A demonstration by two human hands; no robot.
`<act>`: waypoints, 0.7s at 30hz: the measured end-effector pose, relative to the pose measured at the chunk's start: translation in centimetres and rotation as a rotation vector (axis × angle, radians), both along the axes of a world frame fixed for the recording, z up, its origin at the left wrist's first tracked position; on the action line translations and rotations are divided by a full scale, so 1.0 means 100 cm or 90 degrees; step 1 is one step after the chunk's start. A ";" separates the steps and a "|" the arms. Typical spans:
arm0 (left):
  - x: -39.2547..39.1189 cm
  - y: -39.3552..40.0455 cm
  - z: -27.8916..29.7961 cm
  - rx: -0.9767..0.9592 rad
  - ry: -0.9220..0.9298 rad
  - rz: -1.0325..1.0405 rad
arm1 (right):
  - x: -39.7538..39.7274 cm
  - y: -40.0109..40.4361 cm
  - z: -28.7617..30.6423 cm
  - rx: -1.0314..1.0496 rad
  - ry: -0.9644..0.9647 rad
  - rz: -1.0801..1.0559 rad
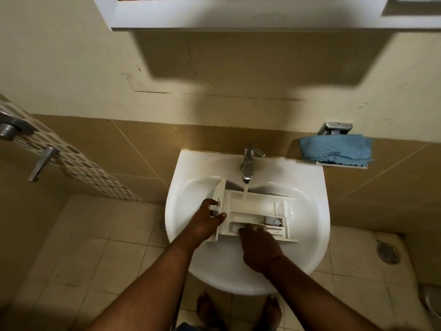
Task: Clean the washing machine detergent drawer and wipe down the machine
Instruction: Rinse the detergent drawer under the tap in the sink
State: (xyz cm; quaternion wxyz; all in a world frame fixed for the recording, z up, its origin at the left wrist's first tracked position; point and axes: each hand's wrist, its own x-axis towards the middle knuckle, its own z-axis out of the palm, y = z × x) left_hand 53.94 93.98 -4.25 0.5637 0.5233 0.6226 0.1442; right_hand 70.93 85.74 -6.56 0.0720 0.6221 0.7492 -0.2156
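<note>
Two hands rinsing detergent drawer (256,211) under faucet (249,163): left hand (206,220) gripping front panel at nine o'clock, right hand (259,247) rubbing inside, grip unclear. Probably light, rigid, slippery.

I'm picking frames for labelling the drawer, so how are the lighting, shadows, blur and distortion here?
Head view: dim, warm light; the cabinet casts a broad dark shadow on the wall; wide-angle bending curves the edges; the right hand is motion-blurred over the detergent drawer, the left hand sharper; the sink rim shows soft glare.
</note>
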 end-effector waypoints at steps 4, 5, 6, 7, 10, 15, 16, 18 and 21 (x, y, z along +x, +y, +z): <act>0.001 0.000 0.002 0.005 0.011 -0.005 | 0.004 0.014 0.000 0.009 0.179 -0.035; 0.001 0.000 0.002 0.001 0.008 -0.005 | 0.010 0.023 0.002 0.006 0.253 -0.161; 0.001 0.000 0.002 -0.004 0.001 -0.004 | 0.017 0.035 0.005 -0.005 0.370 -0.332; 0.001 0.000 0.003 -0.012 -0.005 -0.001 | 0.022 0.048 0.011 -0.045 0.537 -0.525; 0.002 0.000 0.003 -0.022 -0.009 0.005 | 0.027 0.094 0.021 -0.170 1.069 -0.852; 0.003 -0.001 0.001 -0.026 -0.008 0.009 | 0.020 0.123 0.034 -0.184 1.035 -0.786; 0.002 -0.001 0.001 -0.024 -0.013 0.012 | 0.020 0.114 0.032 -0.198 0.993 -0.739; 0.001 -0.001 0.002 -0.024 -0.020 0.013 | 0.021 0.089 0.020 -0.242 0.855 -0.600; 0.001 0.000 0.002 -0.023 -0.015 0.006 | 0.030 0.065 0.001 -0.127 0.545 -0.342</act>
